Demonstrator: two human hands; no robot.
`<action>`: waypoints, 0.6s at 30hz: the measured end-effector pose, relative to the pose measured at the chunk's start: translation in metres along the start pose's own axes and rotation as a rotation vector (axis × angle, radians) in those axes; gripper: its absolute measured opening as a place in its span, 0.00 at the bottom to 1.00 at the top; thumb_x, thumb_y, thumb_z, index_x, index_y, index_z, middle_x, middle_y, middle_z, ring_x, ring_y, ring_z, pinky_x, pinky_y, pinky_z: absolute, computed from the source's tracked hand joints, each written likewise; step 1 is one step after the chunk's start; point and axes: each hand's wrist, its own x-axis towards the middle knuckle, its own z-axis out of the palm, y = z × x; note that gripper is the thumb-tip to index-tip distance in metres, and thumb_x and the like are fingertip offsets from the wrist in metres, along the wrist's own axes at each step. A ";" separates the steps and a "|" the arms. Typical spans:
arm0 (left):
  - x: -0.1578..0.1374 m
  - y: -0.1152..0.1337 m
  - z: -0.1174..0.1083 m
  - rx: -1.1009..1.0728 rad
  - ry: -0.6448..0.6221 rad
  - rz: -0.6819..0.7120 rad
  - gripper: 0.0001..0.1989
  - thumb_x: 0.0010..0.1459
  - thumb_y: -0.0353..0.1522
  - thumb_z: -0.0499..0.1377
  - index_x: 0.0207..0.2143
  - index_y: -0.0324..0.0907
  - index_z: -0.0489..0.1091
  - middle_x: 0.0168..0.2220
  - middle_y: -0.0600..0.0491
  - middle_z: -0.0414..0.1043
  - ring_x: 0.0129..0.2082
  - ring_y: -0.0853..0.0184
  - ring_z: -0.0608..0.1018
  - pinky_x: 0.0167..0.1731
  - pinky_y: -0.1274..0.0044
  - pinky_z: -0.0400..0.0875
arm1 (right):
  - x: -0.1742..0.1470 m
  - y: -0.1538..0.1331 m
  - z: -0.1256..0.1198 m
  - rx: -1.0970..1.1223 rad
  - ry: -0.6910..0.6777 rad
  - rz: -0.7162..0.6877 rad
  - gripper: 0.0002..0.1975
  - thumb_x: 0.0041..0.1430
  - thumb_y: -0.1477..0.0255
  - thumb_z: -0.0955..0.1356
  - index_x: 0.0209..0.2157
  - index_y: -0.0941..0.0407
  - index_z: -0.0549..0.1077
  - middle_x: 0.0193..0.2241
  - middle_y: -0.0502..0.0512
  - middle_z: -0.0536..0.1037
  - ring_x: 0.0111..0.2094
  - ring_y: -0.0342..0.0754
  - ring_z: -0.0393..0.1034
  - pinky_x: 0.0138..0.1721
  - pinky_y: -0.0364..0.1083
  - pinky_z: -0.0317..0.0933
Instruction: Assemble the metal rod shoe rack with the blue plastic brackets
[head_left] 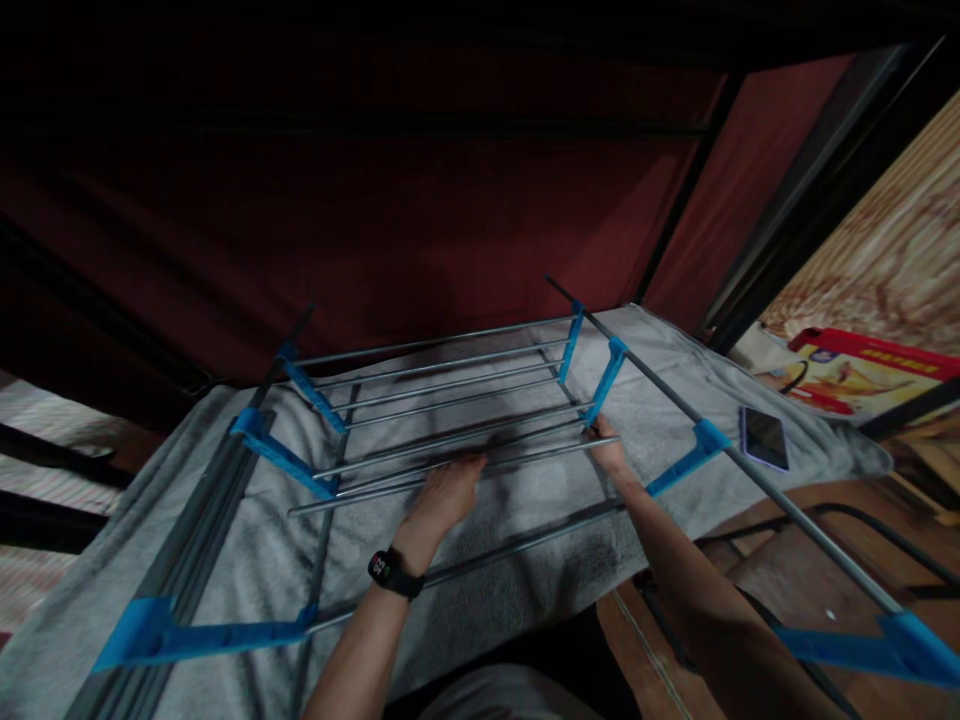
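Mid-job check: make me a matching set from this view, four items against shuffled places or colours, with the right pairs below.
1. Brackets
2. Watch
3. Phone
4. Right hand

A. Lying on the grey blanket
B. Near the right end of a metal rod
C. Blue
D. Strapped around the left wrist

Pairs: 1-C, 2-D, 3-A, 4-B

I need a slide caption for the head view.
Left hand and right hand at a blue-bracketed metal rack on a grey blanket.
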 end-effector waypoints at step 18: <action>-0.027 -0.036 0.071 -0.010 -0.038 -0.153 0.29 0.65 0.20 0.45 0.62 0.47 0.70 0.59 0.45 0.77 0.56 0.60 0.80 0.56 0.67 0.75 | -0.045 0.011 0.005 -0.441 -0.059 0.063 0.36 0.61 0.71 0.62 0.70 0.60 0.58 0.66 0.68 0.68 0.68 0.62 0.59 0.69 0.61 0.51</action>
